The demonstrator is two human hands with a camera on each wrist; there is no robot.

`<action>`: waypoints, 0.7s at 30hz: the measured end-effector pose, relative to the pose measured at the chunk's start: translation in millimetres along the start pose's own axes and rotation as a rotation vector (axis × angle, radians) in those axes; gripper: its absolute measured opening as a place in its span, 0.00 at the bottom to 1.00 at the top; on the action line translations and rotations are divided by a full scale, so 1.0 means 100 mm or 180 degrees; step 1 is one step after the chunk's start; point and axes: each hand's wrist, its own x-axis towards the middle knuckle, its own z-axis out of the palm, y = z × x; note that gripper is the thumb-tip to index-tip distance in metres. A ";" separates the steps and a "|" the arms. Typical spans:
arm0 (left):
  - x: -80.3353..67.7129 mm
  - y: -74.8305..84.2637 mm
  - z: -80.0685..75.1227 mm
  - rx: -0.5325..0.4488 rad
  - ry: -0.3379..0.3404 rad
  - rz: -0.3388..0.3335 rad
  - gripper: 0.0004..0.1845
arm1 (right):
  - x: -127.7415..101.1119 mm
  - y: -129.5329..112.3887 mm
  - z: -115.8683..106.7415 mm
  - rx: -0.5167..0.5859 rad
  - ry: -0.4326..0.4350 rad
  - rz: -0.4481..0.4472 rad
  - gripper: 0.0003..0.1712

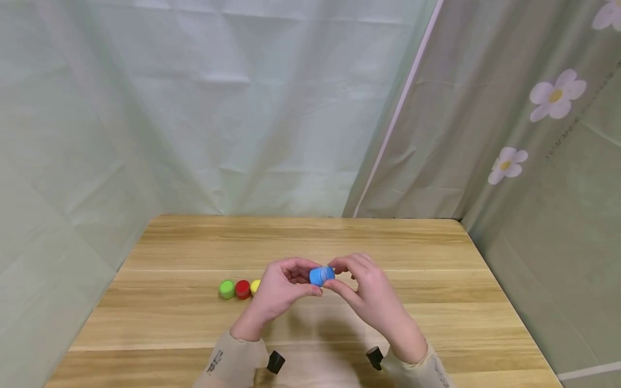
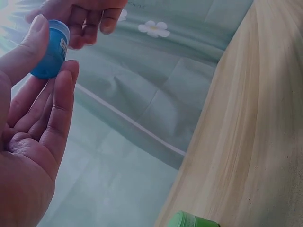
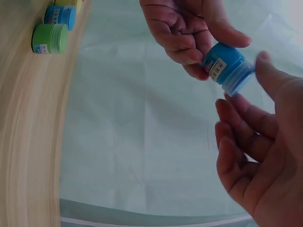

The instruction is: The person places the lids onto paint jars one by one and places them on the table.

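A small blue paint jar (image 1: 317, 276) with a white label and a clear-rimmed lid (image 3: 238, 79) is held in the air above the table, tilted on its side. My left hand (image 1: 283, 285) grips its body between thumb and fingers, as the left wrist view shows too. From the other side, my right hand (image 1: 371, 288) has its thumb and fingertips at the lid, pinching its edge. The right hand's remaining fingers (image 3: 229, 161) are loosely bent below the jar.
On the wooden table (image 1: 412, 242), a green jar (image 1: 227, 289), a red jar (image 1: 243, 289) and a yellow jar (image 1: 255, 286) stand in a row left of my hands. Another green jar (image 3: 49, 38) and blue jar (image 3: 60, 17) show in the right wrist view. Curtains (image 1: 271, 108) surround the table.
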 end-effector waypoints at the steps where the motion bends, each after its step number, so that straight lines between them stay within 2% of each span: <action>1: 0.00 0.00 0.00 0.0026 0.0006 -0.0005 0.21 | 0.00 0.00 0.00 -0.0037 -0.0020 0.0053 0.18; 4: -0.01 0.00 0.00 0.0070 0.0043 -0.0052 0.21 | -0.02 0.00 -0.03 -0.0081 -0.0110 0.0101 0.24; 8: -0.01 0.01 -0.01 0.0053 0.0072 -0.0021 0.21 | -0.01 0.02 -0.09 0.0017 -0.0239 -0.0169 0.32; 11: -0.01 0.01 -0.01 0.0008 0.0057 0.0036 0.20 | 0.01 0.04 -0.11 0.0079 -0.0253 -0.0469 0.30; 14: -0.01 0.01 -0.01 -0.0029 0.0024 0.0052 0.20 | 0.03 0.05 -0.11 0.0072 -0.0204 -0.0632 0.27; 18: -0.01 0.02 -0.01 -0.0027 -0.0015 0.0041 0.20 | 0.03 0.05 -0.12 -0.0007 -0.0163 -0.0639 0.23; 21: -0.01 0.02 -0.01 -0.0015 -0.0050 0.0059 0.20 | 0.02 0.04 -0.11 -0.0099 -0.0183 -0.0522 0.18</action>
